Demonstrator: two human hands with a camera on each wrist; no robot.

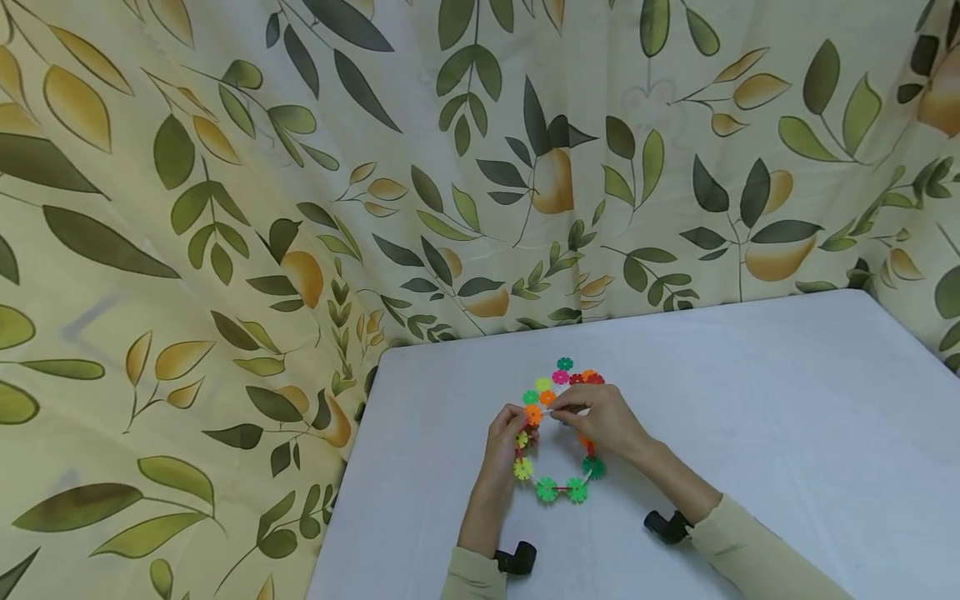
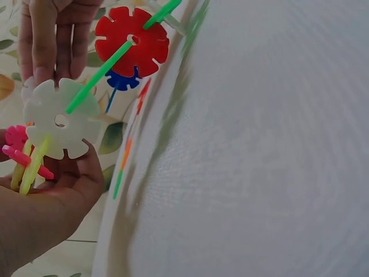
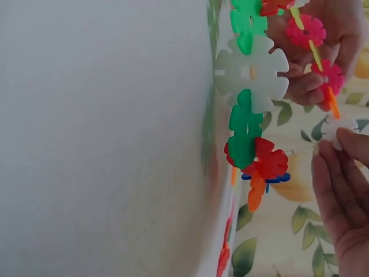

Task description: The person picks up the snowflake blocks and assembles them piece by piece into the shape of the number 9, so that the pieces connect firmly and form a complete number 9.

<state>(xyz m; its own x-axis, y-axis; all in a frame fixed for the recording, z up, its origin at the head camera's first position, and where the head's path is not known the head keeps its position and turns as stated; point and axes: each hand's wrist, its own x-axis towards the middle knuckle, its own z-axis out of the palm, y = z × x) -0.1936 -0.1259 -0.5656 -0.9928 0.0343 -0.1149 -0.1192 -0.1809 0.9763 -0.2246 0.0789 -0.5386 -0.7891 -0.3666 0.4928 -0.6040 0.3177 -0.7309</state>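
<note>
Right hand (image 1: pixel 603 417) over the tabletop, thumb and fingertips pinching a small white disc (image 3: pixel 339 128). Left hand (image 1: pixel 512 442) opposite it, fingers curled round the left side of a looped chain of flower-shaped discs (image 1: pixel 547 489). The chain sits in front of the person, left of the tabletop's middle; discs green, yellow, orange, red and pink, joined by thin links. Cannot tell whether its lower part rests on the surface.

Tabletop (image 1: pixel 787 400): white, faintly creased, evenly lit. Behind it and along its left side hangs a cream curtain (image 1: pixel 450 275), folded, printed with green leaves, tan leaves and orange fruit.

Edges: back edge runs nearly straight, rising slightly to the right, close against the curtain. Left edge slants down toward the near side; right edge slants away from the far right corner and leaves the view. Rounded lip in both wrist views.

Room: widest stretch of white lies right of the right forearm. A narrower band separates left hand and left edge; a shallow one runs between the topmost green disc (image 1: pixel 565 364) and the back edge. Near side: pale sleeves (image 1: pixel 765 550) and two black wrist devices (image 1: pixel 667 527), one per arm.
</note>
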